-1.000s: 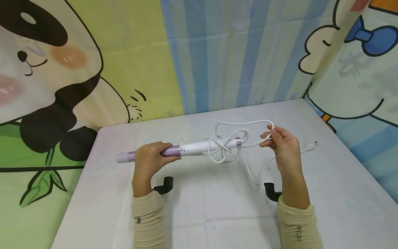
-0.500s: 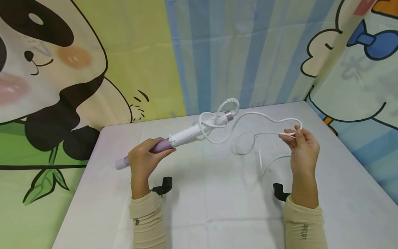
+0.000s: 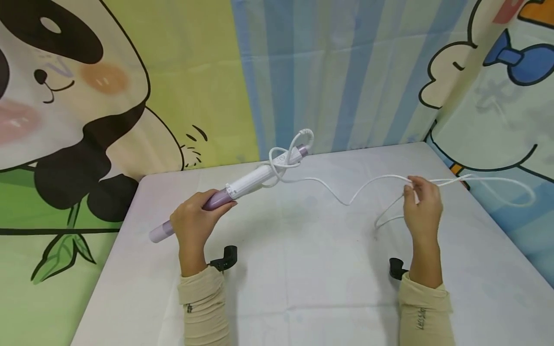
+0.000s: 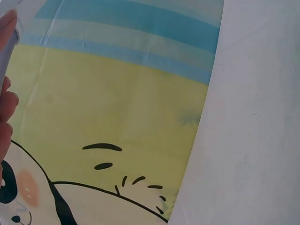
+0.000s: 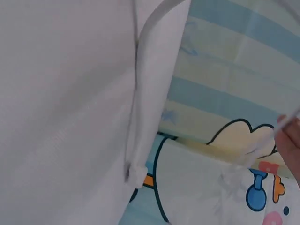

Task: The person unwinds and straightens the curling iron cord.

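Observation:
A lavender-and-white curling iron (image 3: 255,181) is held above the table, tilted with its corded end up and to the right. My left hand (image 3: 195,226) grips its lavender barrel; in the left wrist view only some of its fingers (image 4: 7,110) show at the left edge. White cord (image 3: 320,180) is looped around the handle and runs right, sagging in midair. My right hand (image 3: 424,206) pinches the cord between thumb and fingers. Beyond that hand, a cord loop (image 3: 519,185) swings out to the right. A white plug-like end (image 5: 136,176) is blurred in the right wrist view.
Both hands are over a white-covered table (image 3: 320,288). A cartoon-printed cloth (image 3: 303,72) rises behind it and along the right side. A black camera mount (image 3: 227,258) sits at the left wrist, another mount (image 3: 396,268) at the right.
The right hand has moved right with the cord, unwinding some loops from the handle and drawing out a longer span. The iron has tilted up at its corded end and shifted slightly left.

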Motion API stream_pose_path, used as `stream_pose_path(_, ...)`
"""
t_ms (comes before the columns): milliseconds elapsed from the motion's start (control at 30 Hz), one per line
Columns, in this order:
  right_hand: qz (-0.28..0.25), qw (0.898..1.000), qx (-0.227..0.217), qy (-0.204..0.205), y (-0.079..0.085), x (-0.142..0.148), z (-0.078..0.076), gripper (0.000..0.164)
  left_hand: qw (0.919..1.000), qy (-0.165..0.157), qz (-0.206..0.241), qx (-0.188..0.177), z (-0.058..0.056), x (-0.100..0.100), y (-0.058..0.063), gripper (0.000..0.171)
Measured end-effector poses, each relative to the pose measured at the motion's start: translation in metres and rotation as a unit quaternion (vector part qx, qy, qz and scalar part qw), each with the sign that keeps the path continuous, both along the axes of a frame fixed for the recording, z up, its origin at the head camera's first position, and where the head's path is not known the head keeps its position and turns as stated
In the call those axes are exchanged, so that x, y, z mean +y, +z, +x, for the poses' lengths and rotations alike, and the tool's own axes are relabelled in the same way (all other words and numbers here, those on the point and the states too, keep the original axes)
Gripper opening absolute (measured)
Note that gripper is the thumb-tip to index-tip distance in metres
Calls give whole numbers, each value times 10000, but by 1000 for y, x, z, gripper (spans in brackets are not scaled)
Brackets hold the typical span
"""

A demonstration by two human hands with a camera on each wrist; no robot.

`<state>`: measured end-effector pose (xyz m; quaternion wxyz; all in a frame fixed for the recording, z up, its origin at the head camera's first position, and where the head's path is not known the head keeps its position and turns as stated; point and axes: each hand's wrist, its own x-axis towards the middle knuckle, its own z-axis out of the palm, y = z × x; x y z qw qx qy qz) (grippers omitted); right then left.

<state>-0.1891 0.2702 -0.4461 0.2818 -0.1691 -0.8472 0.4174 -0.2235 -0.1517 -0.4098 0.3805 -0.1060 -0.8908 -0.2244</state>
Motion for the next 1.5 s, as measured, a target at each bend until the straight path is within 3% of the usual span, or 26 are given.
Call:
stream_pose_path(67,333,9911,-890,930,-8,-1,-3,39,10000,14,-66,28,0,0,-1,44)
stream_pose_path(133,549,9690,-1559,1837,-15,-1,-6,46,9999,26,-138,55,0,1,-3,44)
stream_pose_path(200,646,9484,-1919,2439,-20,-3,-9,50,9997,30,-220,69,0,2,-4,44)
stream_pose_path(267,858,9394,-1990,2655,-18,-8,-9,51,9995,14,-321,75,0,4,-4,44)
stream_pose_path(433,1269,9395,-1706,2686,5,-30,0,50,9983,-144,-556,19,-1,12,-1,42)
stream_pose_path(533,1301,9333,-1517,2983,17,-50,4,51,9979,-228,-600,-31,-1,15,2,41)
stream_pose_path(667,1315,9106,-1460,3635,16,-81,3,57,9978,-232,-625,-58,-1,17,3,42)
stream_pose_path(767,1366,8889,-1732,4014,7,-101,1,63,9978,-225,-618,-50,0,17,3,41)
stream_pose_path(833,1375,8810,-1942,4088,2,-109,0,66,9979,-232,-608,-44,0,17,3,41)
stream_pose_path(933,1402,8825,-1944,4046,-3,-117,0,62,9979,-244,-594,-22,0,17,2,41)
stream_pose_path(1167,1143,8933,-1463,4094,-1,-124,1,40,9981,-286,-552,-5,-2,19,2,41)
stream_pose_path(1500,928,8898,-184,4465,17,-126,13,34,9946,-450,-878,-322,-3,23,-1,38)
